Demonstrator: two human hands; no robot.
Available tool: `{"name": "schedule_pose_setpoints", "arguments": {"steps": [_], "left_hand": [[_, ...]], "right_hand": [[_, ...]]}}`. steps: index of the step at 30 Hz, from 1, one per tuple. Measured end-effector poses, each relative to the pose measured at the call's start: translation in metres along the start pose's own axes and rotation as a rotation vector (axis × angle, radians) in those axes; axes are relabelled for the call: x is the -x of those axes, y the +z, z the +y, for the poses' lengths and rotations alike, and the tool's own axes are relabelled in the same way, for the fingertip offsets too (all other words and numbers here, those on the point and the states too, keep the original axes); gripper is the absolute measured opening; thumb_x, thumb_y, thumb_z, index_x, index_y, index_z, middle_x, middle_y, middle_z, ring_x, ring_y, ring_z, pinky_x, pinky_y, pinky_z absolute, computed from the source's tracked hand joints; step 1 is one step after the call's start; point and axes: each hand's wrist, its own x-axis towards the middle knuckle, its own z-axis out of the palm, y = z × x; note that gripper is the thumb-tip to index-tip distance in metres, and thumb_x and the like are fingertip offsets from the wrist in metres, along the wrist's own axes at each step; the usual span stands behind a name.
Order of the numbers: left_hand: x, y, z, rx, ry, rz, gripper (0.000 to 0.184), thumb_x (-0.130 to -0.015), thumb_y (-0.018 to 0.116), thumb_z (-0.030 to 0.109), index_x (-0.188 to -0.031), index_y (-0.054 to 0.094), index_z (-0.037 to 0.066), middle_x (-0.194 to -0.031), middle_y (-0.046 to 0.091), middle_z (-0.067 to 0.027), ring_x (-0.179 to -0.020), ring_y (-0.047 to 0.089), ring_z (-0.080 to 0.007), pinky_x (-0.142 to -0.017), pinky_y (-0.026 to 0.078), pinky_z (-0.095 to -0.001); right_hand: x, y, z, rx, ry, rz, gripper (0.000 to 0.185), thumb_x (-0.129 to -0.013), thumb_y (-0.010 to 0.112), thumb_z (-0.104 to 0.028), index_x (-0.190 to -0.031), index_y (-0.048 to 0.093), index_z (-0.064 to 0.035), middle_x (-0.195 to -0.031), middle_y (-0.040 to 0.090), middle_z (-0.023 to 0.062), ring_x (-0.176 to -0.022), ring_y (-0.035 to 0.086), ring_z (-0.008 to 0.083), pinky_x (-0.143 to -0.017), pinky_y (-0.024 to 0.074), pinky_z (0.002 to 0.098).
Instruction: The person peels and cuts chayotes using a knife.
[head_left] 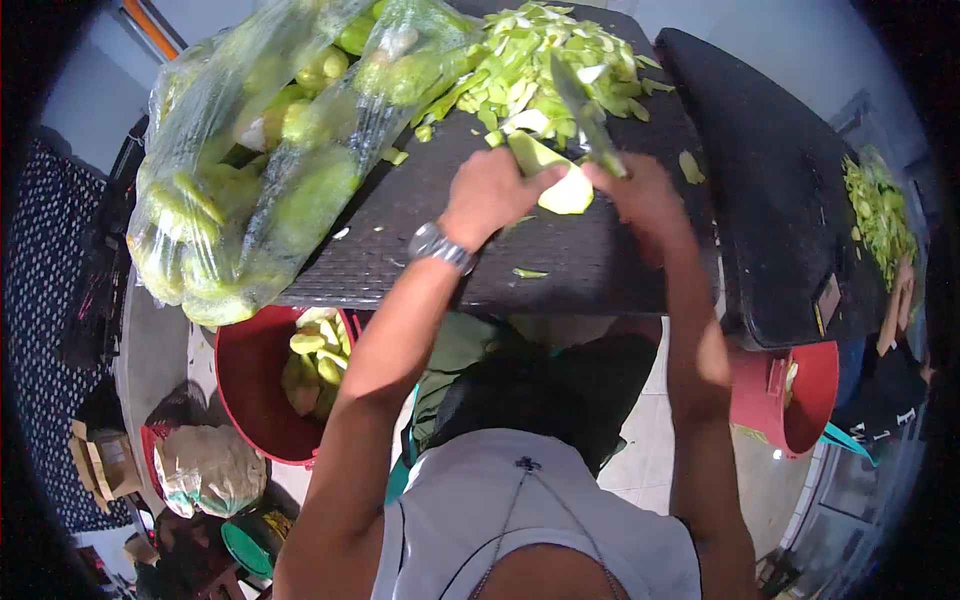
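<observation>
My left hand [492,192], with a metal watch at the wrist, grips a pale green piece of peeled fruit [566,193] over the dark table. It looks like green mango, but I cannot be sure. My right hand [645,195] is closed around a knife [583,108] whose blade points away from me, up and to the left. The right thumb is close to the fruit's right side. Just beyond my hands lies a large heap of green and whitish peelings [545,70]. Small scraps lie on the ridged tabletop [600,265].
A clear plastic bag of green fruit [260,170] fills the table's left side. Below it stands a red tub [250,400] holding peeled pieces. At right are a second black table [765,190], more peelings [880,210], another red tub [810,400] and another person's arm [897,305].
</observation>
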Motion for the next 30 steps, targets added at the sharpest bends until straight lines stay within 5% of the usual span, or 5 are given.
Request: {"name": "schedule_pose_setpoints", "arguments": {"steps": [10,13,15,23,30], "left_hand": [[-0.044,0.071,0.047,0.066,0.196,-0.013,0.053,-0.071,0.083,0.028,-0.107,0.068,-0.008,-0.106,0.071,-0.0311,-0.101,0.070,-0.0446,-0.090,0.056,-0.0478],[-0.038,0.061,0.037,0.491,0.169,-0.021,0.053,-0.075,0.082,0.021,-0.114,0.066,-0.011,-0.102,0.072,-0.0286,-0.096,0.072,-0.0407,-0.087,0.057,-0.0436],[-0.036,0.049,0.030,1.458,-0.101,-0.241,0.037,-0.083,0.073,0.003,-0.119,0.066,-0.005,-0.105,0.073,-0.0132,-0.091,0.073,-0.0275,-0.081,0.058,-0.0383],[-0.004,0.019,0.030,2.194,-0.119,-0.016,0.042,-0.094,0.060,0.017,-0.133,0.056,0.000,-0.126,0.065,-0.0208,-0.122,0.060,-0.0383,-0.110,0.044,-0.0558],[0.005,0.029,0.022,2.124,-0.172,0.009,0.037,-0.099,0.066,0.036,-0.118,0.062,0.004,-0.110,0.072,-0.0150,-0.098,0.072,-0.0282,-0.081,0.062,-0.0420]], "right_hand": [[0.049,-0.011,0.028,-0.743,0.309,0.226,0.038,-0.096,0.069,-0.039,-0.101,0.064,-0.0012,-0.067,0.058,0.0039,-0.050,0.056,0.0162,-0.048,0.0457,0.0328],[0.064,-0.019,0.025,-0.610,0.267,0.254,0.034,-0.097,0.069,-0.034,-0.105,0.062,-0.0018,-0.073,0.062,0.0039,-0.054,0.060,0.0162,-0.053,0.0478,0.0322],[0.070,-0.011,0.016,-0.332,0.030,0.415,0.032,-0.096,0.071,-0.032,-0.105,0.062,-0.0027,-0.073,0.062,0.0038,-0.058,0.060,0.0155,-0.056,0.0485,0.0333],[0.067,0.007,-0.034,-0.166,-0.132,0.254,0.040,-0.086,0.082,-0.036,-0.101,0.062,-0.0051,-0.077,0.065,0.0083,-0.063,0.062,0.0244,-0.064,0.0517,0.0387],[0.080,0.039,-0.053,0.133,-0.305,0.251,0.105,-0.071,0.092,-0.045,-0.148,0.032,-0.0057,-0.076,0.068,0.0113,-0.069,0.072,0.0324,-0.067,0.0566,0.0429]]}}
